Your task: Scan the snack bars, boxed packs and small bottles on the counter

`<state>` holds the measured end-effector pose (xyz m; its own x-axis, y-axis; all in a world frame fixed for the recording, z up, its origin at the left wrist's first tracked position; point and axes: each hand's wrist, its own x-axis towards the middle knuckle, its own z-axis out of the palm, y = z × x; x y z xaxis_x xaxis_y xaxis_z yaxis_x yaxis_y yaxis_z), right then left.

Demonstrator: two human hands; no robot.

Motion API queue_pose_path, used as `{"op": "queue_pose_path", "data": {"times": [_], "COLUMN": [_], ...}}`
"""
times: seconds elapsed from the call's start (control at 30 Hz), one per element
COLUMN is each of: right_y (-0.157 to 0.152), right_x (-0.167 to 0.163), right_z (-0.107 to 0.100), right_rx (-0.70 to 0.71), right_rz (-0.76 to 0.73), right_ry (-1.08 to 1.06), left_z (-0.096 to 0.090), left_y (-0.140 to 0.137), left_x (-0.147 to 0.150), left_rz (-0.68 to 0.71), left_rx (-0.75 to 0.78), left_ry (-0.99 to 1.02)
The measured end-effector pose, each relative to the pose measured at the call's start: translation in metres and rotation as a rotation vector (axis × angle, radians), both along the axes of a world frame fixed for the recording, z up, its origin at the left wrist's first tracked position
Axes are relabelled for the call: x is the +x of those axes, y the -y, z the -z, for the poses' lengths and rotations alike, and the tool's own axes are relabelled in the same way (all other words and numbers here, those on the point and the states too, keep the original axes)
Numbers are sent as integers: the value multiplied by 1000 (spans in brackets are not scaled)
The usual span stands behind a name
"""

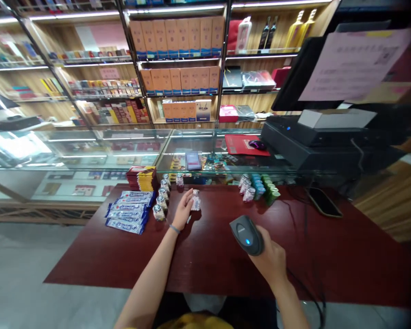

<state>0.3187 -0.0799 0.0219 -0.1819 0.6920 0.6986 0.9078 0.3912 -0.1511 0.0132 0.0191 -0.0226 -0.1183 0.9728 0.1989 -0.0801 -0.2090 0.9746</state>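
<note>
My right hand is wrapped round a dark barcode scanner with a blue light, held above the table. My left hand, a band at its wrist, rests by the left side of a small clear jar with a silver lid. Its fingers are stretched out along the jar; whether they touch it I cannot make out. Left of that hand, several similar jars stand in a row, with a darker one behind. Farther left lie blue-and-white packets, below red and yellow boxes.
Pink-labelled jars, blue packs and green packs stand right of centre on the dark red table. A phone lies at the right. Behind are a glass counter, a monitor and a mouse.
</note>
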Motion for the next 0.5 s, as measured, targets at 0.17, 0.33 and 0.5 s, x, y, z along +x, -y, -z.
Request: {"op": "queue_pose_path", "data": {"times": [0.17, 0.33, 0.5], "right_y": [2, 4, 2], "right_x": [-35, -50, -51], "right_z": [-3, -4, -4], "right_rx": [-154, -231, -244], "right_rz": [-221, -304, -329], "right_ry": [-2, 41, 25], "left_z": [4, 1, 2], "left_y": [3, 4, 5], "left_x": [-12, -9, -10], "left_rz": [-56, -75, -74], "left_rx": [-4, -7, -18], "left_ry": [-65, -100, -50]}}
